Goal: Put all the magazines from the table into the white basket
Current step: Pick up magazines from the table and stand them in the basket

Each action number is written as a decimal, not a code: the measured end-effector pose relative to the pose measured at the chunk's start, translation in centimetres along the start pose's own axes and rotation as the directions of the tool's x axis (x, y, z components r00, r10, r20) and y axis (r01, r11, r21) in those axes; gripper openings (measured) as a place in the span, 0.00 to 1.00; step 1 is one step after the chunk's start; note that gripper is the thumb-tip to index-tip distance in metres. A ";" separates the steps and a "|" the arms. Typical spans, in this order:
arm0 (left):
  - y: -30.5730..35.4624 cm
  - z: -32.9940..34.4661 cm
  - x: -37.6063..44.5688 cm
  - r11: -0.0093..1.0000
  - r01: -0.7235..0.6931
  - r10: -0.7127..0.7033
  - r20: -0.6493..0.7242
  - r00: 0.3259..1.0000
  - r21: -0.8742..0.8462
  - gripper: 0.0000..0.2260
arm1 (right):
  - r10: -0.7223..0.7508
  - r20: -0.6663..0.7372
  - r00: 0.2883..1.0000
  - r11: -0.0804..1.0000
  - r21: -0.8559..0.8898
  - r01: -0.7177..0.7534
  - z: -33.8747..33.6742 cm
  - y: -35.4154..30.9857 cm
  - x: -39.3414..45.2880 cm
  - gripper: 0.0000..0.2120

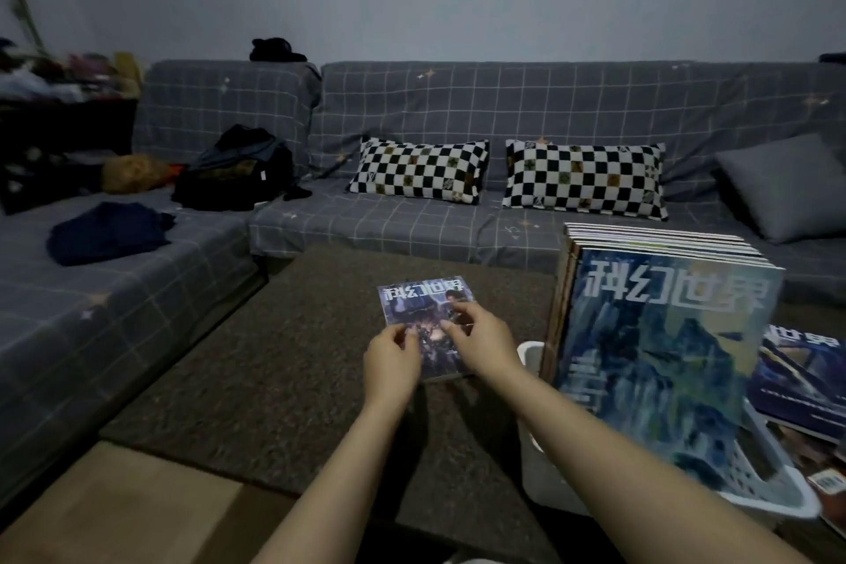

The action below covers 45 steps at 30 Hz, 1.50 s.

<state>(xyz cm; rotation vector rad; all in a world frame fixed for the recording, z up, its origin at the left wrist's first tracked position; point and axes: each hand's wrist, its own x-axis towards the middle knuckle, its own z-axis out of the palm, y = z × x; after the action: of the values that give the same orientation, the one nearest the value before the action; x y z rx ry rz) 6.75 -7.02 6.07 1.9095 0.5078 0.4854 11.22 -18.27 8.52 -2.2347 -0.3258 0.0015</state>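
Observation:
A magazine (423, 307) with a dark blue cover lies on the brown table (274, 357), its title turned away from me. My left hand (393, 357) grips its near left corner. My right hand (480, 341) rests on its right side, fingers on the cover. To the right stands the white basket (751, 485), with several magazines (659, 334) upright in it, a blue-green cover facing me. Other magazines (805, 376) lie flat right of the basket.
A grey checked sofa (412, 224) wraps around the table's far and left sides. On it lie two checkered pillows (419, 169), a grey cushion (787, 183), a dark backpack (238, 169) and folded dark clothes (110, 231). Wooden floor (114, 508) shows at bottom left.

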 end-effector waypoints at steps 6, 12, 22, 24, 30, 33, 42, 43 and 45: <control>-3.3 1.2 3.5 0.995 0.101 -0.101 0.039 0.994 0.005 0.14 | 0.277 0.192 0.941 0.943 -0.240 -0.228 2.1 1.5 5.7 0.31; -5.1 3.0 6.0 0.991 0.128 -0.127 0.028 0.991 -0.038 0.12 | 0.454 0.291 0.842 0.838 -0.460 -0.293 8.3 14.8 18.4 0.58; -6.2 3.2 7.6 0.960 0.268 -0.266 0.024 0.964 -0.081 0.10 | 0.520 0.260 0.814 0.772 -0.551 -0.317 4.3 5.1 11.6 0.44; -6.5 2.7 7.5 0.951 0.293 -0.290 0.048 0.956 -0.099 0.11 | 0.518 0.253 0.817 0.780 -0.532 -0.330 4.2 4.6 10.8 0.38; -7.1 -0.8 4.7 0.950 0.229 -0.236 -0.008 0.972 -0.210 0.11 | 0.483 0.267 0.834 0.848 -0.382 -0.368 4.9 3.0 7.5 0.37; -6.5 -3.7 2.8 0.949 0.177 -0.193 -0.038 0.980 -0.259 0.10 | 0.398 0.271 0.877 0.916 -0.166 -0.364 4.8 2.3 5.3 0.28; -2.4 -11.3 -3.7 0.923 0.057 -0.071 -0.022 0.997 -0.381 0.07 | 0.165 0.126 0.978 0.896 0.395 -0.202 1.2 -2.4 -2.6 0.28; -1.9 -11.6 -4.4 0.923 0.036 -0.046 -0.017 0.999 -0.382 0.08 | 0.143 0.107 0.984 0.883 0.435 -0.176 0.3 -2.9 -3.6 0.27; -0.7 -12.1 -5.8 0.924 -0.009 0.005 -0.010 1.000 -0.382 0.08 | 0.097 0.057 0.994 0.866 0.487 -0.112 -1.3 -3.7 -5.5 0.26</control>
<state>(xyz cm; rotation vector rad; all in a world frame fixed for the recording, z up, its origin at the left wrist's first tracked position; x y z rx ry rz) -4.75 -0.89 9.26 1.5339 0.3794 0.5544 5.16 -18.34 11.51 -1.7428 -0.1919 0.1611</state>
